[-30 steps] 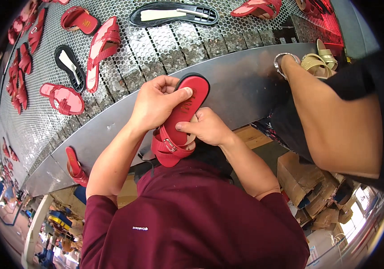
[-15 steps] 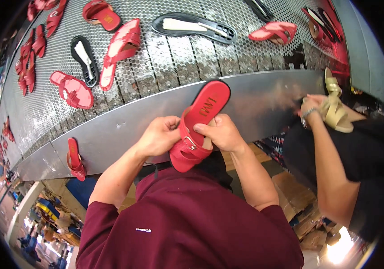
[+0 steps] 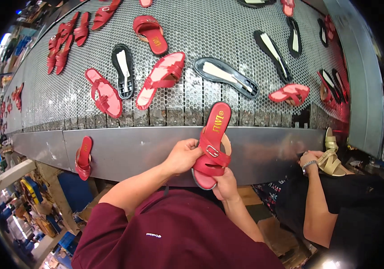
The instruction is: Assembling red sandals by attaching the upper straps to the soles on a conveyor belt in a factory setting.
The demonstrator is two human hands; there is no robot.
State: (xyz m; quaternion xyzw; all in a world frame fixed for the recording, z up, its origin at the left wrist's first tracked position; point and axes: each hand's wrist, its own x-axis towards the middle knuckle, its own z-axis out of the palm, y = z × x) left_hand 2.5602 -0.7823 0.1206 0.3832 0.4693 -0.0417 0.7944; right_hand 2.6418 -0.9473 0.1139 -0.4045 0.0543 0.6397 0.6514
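A red slide sandal [image 3: 211, 161] with a buckled strap and a dark sole edge is held between my two hands, its heel pointing away from me. My left hand [image 3: 184, 155] grips the strap's left side, fingers curled against it. Lower down, my right hand [image 3: 226, 183] pinches the toe end from the right; part of its fingers is hidden behind the sandal. Beyond the hands runs a metal ledge [image 3: 156, 154], and on its left part another red sandal [image 3: 84, 158] rests by itself.
Past the ledge, a perforated metal conveyor [image 3: 84, 56] carries red uppers [image 3: 164, 77] and black soles [image 3: 224, 75] with pale strips. At the right, a person's hand [image 3: 309, 160] holds a gold sandal [image 3: 331, 161]. A grey machine housing [image 3: 358, 85] borders the conveyor there.
My right hand has shifted from the sandal's middle down to its toe end, and the sandal stands more upright. The whole view has turned, so the conveyor pieces appear farther right and lower.
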